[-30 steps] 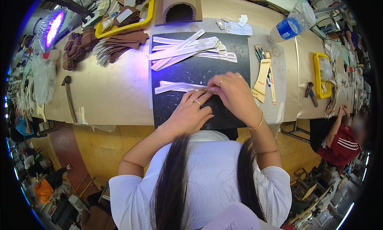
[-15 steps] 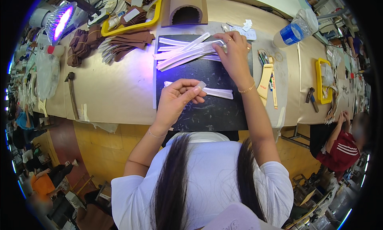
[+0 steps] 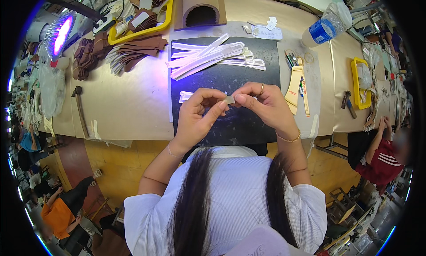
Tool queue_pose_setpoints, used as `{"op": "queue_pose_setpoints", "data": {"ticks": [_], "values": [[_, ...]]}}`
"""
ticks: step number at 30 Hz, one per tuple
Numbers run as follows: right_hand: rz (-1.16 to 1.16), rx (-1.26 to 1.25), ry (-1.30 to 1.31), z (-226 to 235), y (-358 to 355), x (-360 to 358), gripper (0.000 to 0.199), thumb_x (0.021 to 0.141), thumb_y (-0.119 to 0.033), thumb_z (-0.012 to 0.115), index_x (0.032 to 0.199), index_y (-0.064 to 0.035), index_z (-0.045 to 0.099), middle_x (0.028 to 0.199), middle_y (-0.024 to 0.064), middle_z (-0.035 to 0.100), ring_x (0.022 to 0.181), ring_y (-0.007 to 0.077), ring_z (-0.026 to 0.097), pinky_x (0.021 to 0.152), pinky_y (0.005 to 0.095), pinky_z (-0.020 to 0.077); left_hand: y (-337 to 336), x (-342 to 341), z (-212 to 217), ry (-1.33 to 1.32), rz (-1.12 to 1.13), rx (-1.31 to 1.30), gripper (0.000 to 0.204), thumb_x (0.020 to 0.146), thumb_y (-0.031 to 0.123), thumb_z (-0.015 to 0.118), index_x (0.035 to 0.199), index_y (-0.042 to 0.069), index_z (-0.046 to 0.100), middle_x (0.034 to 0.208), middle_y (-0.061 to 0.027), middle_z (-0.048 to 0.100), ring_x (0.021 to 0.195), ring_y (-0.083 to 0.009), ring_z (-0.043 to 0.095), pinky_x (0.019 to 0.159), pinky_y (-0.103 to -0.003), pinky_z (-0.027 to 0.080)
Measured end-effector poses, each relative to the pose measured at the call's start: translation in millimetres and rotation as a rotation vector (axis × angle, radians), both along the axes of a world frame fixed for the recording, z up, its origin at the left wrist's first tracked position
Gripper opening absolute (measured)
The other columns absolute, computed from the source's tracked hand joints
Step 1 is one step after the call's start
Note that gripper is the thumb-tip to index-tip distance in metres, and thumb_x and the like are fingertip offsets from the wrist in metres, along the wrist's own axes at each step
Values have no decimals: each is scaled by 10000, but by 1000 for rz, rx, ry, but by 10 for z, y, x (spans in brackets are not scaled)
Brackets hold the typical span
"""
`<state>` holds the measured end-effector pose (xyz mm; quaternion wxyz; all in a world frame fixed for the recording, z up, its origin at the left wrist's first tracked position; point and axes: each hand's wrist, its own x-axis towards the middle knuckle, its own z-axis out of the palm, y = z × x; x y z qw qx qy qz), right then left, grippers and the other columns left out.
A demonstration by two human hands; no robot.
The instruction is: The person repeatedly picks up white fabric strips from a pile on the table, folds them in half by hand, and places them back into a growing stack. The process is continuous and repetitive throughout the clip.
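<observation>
Over the black mat, my left hand and my right hand meet and pinch a small pale rectangular piece between thumbs and fingertips. A white strip lies on the mat just behind my left hand. Farther back on the mat sits a loose pile of white strips.
Brown cut pieces and a yellow tray lie at the back left, beside a purple lamp. A hammer rests on the left. A water bottle, tools and another yellow tray are on the right. A seated person works nearby.
My right hand has drawn back from the strip pile to meet my left hand. Both now pinch a small piece in front of me, and the strip my left hand held lies on the mat.
</observation>
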<state>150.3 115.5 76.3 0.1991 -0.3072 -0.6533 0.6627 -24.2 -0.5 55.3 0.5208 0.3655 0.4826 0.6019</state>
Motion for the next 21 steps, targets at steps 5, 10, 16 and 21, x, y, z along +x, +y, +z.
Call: {"op": "queue_pose_setpoints", "data": {"ticks": [5, 10, 16, 21], "values": [[12, 27, -18, -21, 0, 4, 227, 950, -203, 697, 1003, 14, 739, 862, 59, 737, 785, 99, 645, 743, 260, 520, -18, 17, 9, 61, 44, 18, 156, 955, 26, 670, 1096, -13, 615, 1006, -66, 670, 861, -108, 648, 762, -238, 540], [8, 107, -45, -35, -22, -14, 198, 938, -185, 702, 1001, -2, 744, 850, 68, 741, 758, 100, 638, 705, 259, 503, -33, 23, 14, 96, 65, 9, 148, 948, 24, 681, 1079, -14, 626, 979, -64, 680, 834, -101, 643, 746, -231, 529], [7, 132, -52, -45, -25, -14, 190, 935, -186, 702, 993, -11, 746, 837, 70, 737, 732, 106, 633, 679, 262, 495, -30, 27, 2, 111, 73, 18, 149, 943, 19, 685, 1076, -18, 627, 975, -64, 682, 831, -97, 641, 737, -228, 524], [14, 134, -58, -55, -23, -9, 190, 937, -186, 696, 988, -10, 746, 838, 72, 738, 730, 110, 640, 680, 265, 502, -25, 36, 8, 124, 74, 11, 145, 940, 16, 687, 1068, -20, 630, 975, -66, 682, 828, -96, 637, 732, -228, 519]]}}
